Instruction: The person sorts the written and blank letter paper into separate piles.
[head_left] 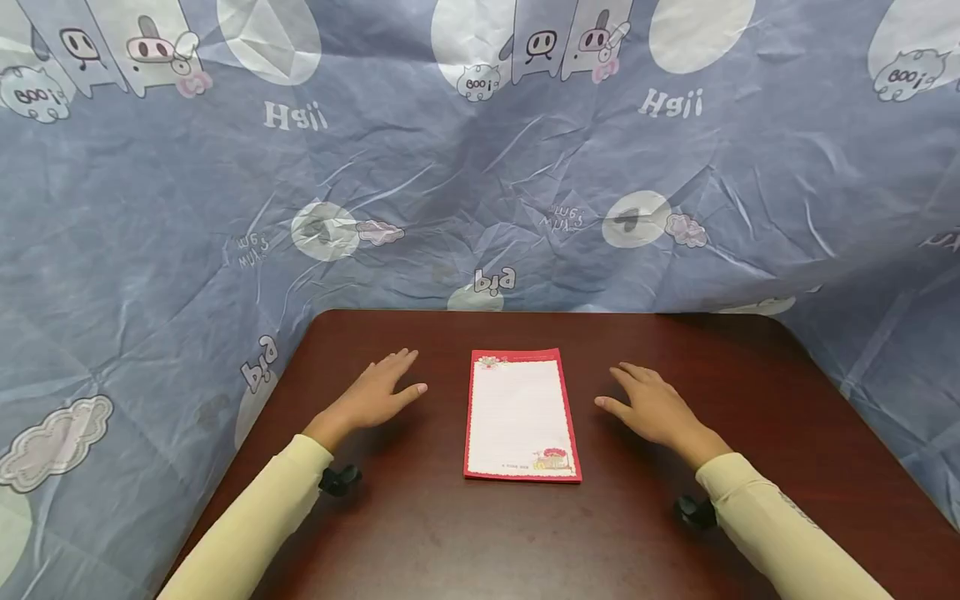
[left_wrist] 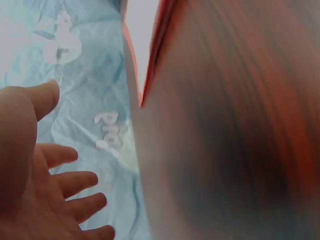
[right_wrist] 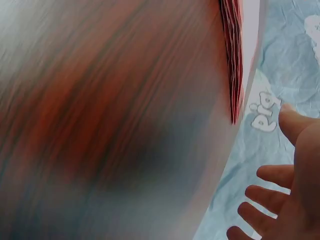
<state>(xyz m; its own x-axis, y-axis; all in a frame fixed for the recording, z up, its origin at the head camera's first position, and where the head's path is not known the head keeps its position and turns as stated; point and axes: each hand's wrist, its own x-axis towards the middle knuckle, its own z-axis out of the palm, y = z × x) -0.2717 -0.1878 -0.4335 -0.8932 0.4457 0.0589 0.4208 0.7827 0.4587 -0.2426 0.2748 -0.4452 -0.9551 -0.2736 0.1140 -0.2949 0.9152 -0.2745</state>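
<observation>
Broadly, patterned cloth (head_left: 465,167): hung behind the surface (head_left: 420,533) and down beside it, creased and covered in cartoon prints.
Reddish-brown surface: finished with a sheen; because it looks smooth, a slide could be caused if the paper were pushed from one side only.
Pale sleeves: seen on both forearms, the left sleeve (head_left: 255,517) and the right sleeve (head_left: 780,525) reached in from the near side.
Paper stack (head_left: 519,417): laid flat near the middle of the surface, bordered in red round a white page. Several layers are shown at its edge in the right wrist view; whether they are bound cannot be told. If loose, they could be fanned askew by an uneven grip.
Left hand (head_left: 378,396): held left of the stack and apart from it, fingers extended, thumb spread away, nothing gripped.
Right hand (head_left: 656,408): held likewise on the right, nothing gripped. Whether the surface is touched by either cannot be told; a paper edge could be bent by fingers brought in too steeply.
Wrist devices (head_left: 340,481): worn beneath both wrists; the surface could be knocked if a wrist were lowered.
Corner drawing (head_left: 553,459): printed at the page's near right; it could be creased by a hard pinch there.
</observation>
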